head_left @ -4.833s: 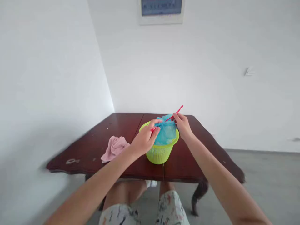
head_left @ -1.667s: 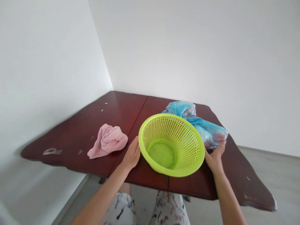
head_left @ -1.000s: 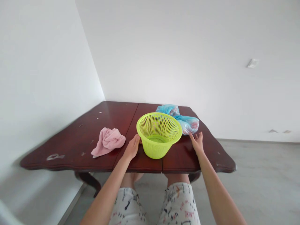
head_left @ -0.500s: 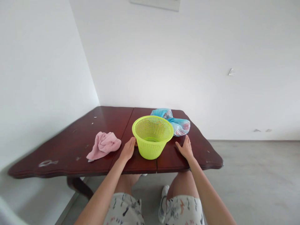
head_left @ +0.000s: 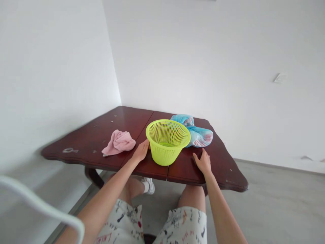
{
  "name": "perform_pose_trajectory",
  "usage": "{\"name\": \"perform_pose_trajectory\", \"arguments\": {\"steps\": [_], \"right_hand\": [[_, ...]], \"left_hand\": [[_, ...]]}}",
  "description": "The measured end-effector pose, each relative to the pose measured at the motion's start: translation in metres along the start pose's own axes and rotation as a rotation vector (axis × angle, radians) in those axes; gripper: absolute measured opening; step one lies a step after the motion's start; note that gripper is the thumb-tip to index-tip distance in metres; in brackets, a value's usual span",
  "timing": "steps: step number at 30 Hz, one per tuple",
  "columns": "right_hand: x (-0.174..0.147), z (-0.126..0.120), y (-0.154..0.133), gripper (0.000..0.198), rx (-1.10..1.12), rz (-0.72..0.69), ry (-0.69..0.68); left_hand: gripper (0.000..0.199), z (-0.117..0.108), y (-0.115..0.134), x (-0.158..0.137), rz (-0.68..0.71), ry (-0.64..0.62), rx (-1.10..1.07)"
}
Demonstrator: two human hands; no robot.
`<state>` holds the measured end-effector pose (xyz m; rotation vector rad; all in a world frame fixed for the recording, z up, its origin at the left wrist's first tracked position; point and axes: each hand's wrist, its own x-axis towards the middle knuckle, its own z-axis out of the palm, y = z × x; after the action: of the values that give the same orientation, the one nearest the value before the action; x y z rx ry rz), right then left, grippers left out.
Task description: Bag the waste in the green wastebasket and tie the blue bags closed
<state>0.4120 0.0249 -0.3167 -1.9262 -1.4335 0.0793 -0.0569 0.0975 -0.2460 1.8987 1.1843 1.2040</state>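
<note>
A yellow-green perforated plastic basket (head_left: 166, 155) stands upright near the front of the dark red wooden table (head_left: 86, 135). My left hand (head_left: 141, 151) is at its left side, fingers stretched out; whether they touch the basket I cannot tell. To the right of the basket, apart from it, my right hand (head_left: 203, 162) rests over the table with thumb and fingers spread, holding nothing. A crumpled pink cloth (head_left: 119, 143) lies left of my left hand. Behind the basket and partly hidden by it is a blue translucent plastic bag (head_left: 201, 136) with something inside.
White walls meet behind the table's far left corner. My legs are below the table's front edge, with a white shoe (head_left: 150, 185) visible. A blurred white cable-like strip (head_left: 45, 206) crosses the lower left. Grey floor (head_left: 281, 203) extends to the right.
The camera view has tilted and shifted, so the whole scene sits differently in the picture. Both hands, the basket, the cloth and the bag keep nearly the same places on the table.
</note>
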Motion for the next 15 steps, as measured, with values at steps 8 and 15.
{"name": "perform_pose_trajectory", "arguments": {"steps": [8, 15], "right_hand": [[0.0000, -0.0051, -0.0083, 0.096, 0.006, 0.010, -0.013], [-0.0021, 0.0012, -0.0049, 0.083, -0.024, 0.008, -0.005]], "left_hand": [[0.054, -0.0029, 0.0061, -0.0040, 0.058, 0.185, 0.138], [0.053, -0.0046, -0.0028, 0.0036, 0.071, 0.262, 0.202]]}}
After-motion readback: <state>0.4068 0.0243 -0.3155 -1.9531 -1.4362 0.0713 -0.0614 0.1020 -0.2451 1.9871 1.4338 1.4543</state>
